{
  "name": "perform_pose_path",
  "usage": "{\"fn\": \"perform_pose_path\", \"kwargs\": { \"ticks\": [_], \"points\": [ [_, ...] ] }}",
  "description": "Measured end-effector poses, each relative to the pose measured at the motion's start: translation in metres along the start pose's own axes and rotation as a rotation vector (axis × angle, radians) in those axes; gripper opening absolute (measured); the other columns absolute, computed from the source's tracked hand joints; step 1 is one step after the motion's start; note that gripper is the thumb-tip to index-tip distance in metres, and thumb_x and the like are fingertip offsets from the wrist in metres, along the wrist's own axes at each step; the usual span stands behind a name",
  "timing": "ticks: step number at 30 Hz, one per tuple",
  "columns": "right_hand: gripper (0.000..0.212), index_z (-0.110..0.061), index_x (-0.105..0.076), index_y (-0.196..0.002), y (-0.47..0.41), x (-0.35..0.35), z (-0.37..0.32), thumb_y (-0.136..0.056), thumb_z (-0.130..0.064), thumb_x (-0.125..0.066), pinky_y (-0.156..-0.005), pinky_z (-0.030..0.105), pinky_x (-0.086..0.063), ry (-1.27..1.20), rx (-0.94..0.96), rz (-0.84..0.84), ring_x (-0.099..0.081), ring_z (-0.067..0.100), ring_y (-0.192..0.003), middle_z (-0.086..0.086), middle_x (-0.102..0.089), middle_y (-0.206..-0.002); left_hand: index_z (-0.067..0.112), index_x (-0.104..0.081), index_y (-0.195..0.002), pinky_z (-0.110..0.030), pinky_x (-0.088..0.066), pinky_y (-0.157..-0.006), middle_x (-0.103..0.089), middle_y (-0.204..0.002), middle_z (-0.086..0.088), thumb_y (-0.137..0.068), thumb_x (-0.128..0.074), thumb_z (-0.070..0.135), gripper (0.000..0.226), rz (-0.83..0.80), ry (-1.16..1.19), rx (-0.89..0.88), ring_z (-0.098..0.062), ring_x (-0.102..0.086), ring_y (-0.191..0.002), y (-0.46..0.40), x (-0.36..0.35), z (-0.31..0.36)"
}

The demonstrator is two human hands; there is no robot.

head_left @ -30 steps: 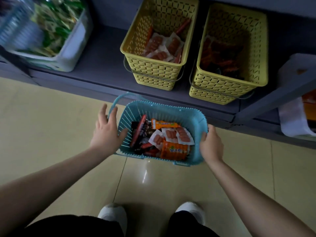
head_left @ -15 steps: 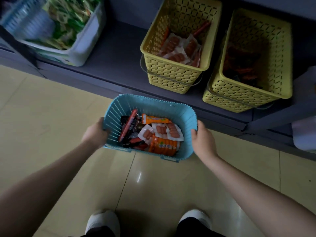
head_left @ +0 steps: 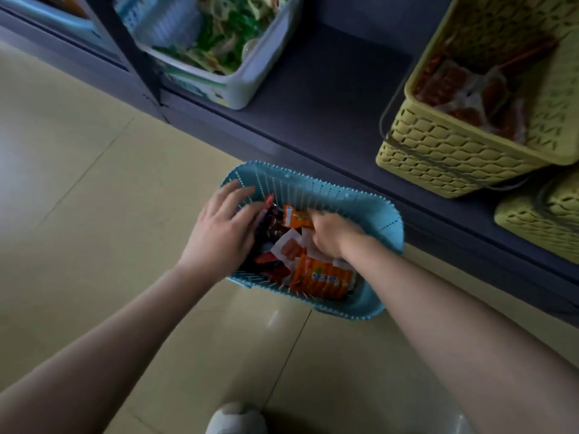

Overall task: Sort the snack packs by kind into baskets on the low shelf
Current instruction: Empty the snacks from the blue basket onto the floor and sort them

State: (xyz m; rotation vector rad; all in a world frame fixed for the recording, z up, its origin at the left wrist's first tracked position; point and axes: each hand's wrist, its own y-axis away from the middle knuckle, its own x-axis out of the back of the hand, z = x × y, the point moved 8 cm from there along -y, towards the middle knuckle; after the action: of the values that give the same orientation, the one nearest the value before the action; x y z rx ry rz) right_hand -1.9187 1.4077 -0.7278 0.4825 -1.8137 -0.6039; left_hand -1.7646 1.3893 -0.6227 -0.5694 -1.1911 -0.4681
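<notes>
Digging into the blue basket with both hands at once; parked on the floor just in front of the low shelf, presumably so that each sorted pack has only a short trip up to its home. Left hand spread flat, fingers straight, resting on the dark packs at the left end, seemingly to part or steady the heap; right hand curled down among the sausage packs in the middle, likely pinching one, though cannot tell for certain through the motion blur. Orange packs lying mixed in at the near side and far side, so the load is plainly unsorted as yet. Up on the shelf, waiting as destinations: a yellow basket already holding sausage packs of the same look, a second yellow basket just beside it with contents out of view, and a white bin of green packs well apart to the left. Judging by the match, probably bound for the nearer yellow basket next; worth lifting one kind at a time, since loose slippery wrappers tend to drag neighbours along.
</notes>
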Motion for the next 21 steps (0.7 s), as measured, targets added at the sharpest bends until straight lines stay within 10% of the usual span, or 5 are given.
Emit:
{"fn": "perform_pose_path", "kwargs": {
  "ticks": [4,8,16,21],
  "points": [
    [0.054,-0.011,-0.04,-0.134,-0.008,-0.012,0.006,-0.093,-0.046,-0.044,-0.1,0.044,-0.036,0.043,-0.027,-0.01,-0.036,0.033,-0.127,0.014,-0.039,-0.135,0.014,-0.055,-0.123,-0.036,-0.05,-0.078,-0.061,-0.116,-0.007,-0.091,-0.049,0.032,0.038,-0.347,0.142,0.044,-0.03,-0.06,-0.103,-0.016,-0.052,0.024],
    [0.049,-0.009,-0.05,-0.126,-0.005,-0.013,0.018,-0.091,-0.045,-0.052,-0.086,0.038,-0.044,0.039,-0.122,-0.041,-0.048,0.035,-0.116,0.013,-0.042,-0.129,0.009,-0.038,-0.133,-0.038,-0.045,-0.09,-0.043,-0.129,-0.014,-0.089,-0.054,0.036,0.054,-0.742,-0.043,0.198,-0.034,-0.05,-0.116,-0.01,-0.112,0.021],
    [0.111,-0.014,-0.018,-0.148,0.02,-0.022,0.031,-0.064,-0.069,-0.068,-0.104,0.045,-0.036,-0.224,-0.227,-0.235,-0.033,0.036,-0.133,0.016,-0.025,-0.15,0.001,-0.058,-0.105,-0.031,-0.043,-0.078,-0.064,-0.108,-0.017,-0.082,-0.066,0.024,0.034,-0.842,0.171,0.386,-0.031,-0.059,-0.1,-0.007,-0.124,0.017],
    [0.061,-0.012,-0.03,-0.128,0.027,-0.022,0.044,-0.082,-0.024,-0.068,-0.067,0.037,-0.052,-0.243,-0.372,0.026,-0.062,0.031,-0.089,0.014,-0.061,-0.105,0.01,-0.062,-0.094,-0.029,-0.043,-0.06,-0.063,-0.085,-0.006,-0.086,-0.06,0.025,0.018,-0.471,0.328,0.52,-0.025,-0.059,-0.078,-0.011,-0.075,0.002]
  ]
}}
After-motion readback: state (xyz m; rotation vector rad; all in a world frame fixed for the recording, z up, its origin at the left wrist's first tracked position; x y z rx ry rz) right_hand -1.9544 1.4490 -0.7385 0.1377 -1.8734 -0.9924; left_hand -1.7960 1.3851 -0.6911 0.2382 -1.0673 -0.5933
